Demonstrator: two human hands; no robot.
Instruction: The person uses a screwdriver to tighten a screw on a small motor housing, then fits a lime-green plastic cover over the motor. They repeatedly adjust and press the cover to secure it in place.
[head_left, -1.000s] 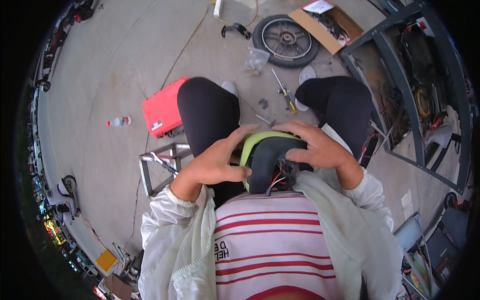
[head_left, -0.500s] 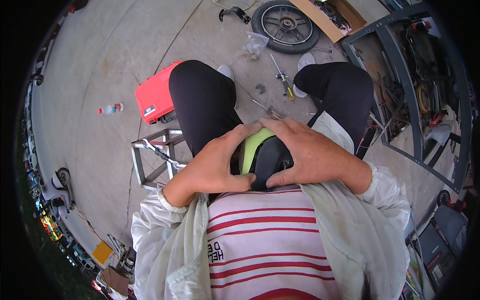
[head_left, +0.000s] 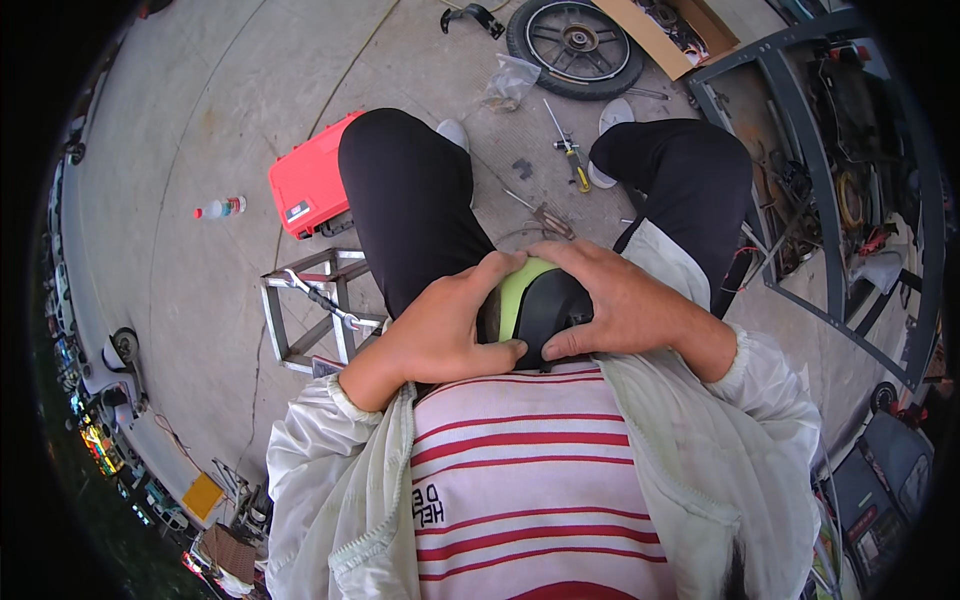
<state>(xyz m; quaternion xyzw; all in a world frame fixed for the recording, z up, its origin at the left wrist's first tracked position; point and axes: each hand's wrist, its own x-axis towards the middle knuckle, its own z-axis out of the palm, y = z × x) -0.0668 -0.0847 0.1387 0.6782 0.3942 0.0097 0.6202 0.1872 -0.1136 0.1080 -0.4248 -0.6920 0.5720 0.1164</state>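
Observation:
Close against my striped shirt, between my thighs, I hold a rounded black and lime-green shell-like part (head_left: 551, 305); its exact kind is not clear. My left hand (head_left: 452, 322) wraps its left side, with the thumb pressed near the lower edge. From the right, my right hand (head_left: 628, 305) curves over the top, its thumb also low on the black face. Both sets of fingertips meet near the upper edge, and the far side of the part is hidden. On the floor just beyond lies a metal tool with a thin shaft (head_left: 548, 218), partly hidden by my hands.
A metal stool-like frame (head_left: 285, 345) carrying a wrench (head_left: 320, 298) stands left. Beyond are a red case (head_left: 312, 185) and a bottle (head_left: 222, 208). Ahead lie a yellow-handled screwdriver (head_left: 578, 170), plastic bag (head_left: 510, 82) and wheel (head_left: 578, 45). A grey rack (head_left: 800, 130) borders the right.
My hands and the held part have shifted slightly right in the picture. More of the metal tool beyond them shows. The grip looks the same.

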